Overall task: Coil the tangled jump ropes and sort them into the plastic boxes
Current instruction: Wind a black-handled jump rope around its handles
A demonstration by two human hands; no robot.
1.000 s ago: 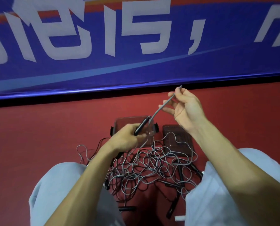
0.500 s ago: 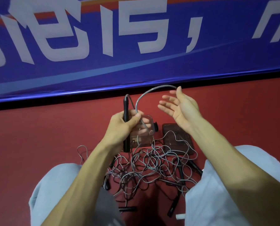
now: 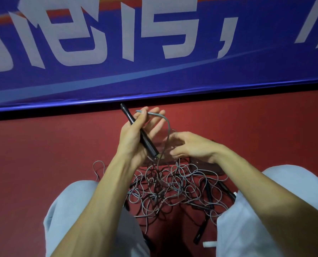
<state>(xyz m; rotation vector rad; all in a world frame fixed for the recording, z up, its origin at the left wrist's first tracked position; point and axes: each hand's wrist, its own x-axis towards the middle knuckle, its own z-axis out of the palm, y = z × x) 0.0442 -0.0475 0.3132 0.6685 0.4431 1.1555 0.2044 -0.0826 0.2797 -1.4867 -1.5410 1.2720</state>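
My left hand grips a black jump-rope handle, thumb across it, tip pointing up and away. The grey rope from that handle loops over my left fingers and drops down past my palm. My right hand hovers just right of that hanging strand, fingers loosely curved, fingertips next to it. A tangle of grey ropes with several black handles lies on the red floor between my knees. The plastic boxes sit behind my hands, mostly hidden; a dark edge of one plastic box shows under my right wrist.
A blue banner with white characters runs along the back, close behind my left hand. My knees in pale trousers flank the tangle. A loose black handle and a small white piece lie near my right knee.
My left hand tilted the handle and now carries a loop of rope over its fingers. My right hand dropped from its raised open pose down beside the hanging strand.
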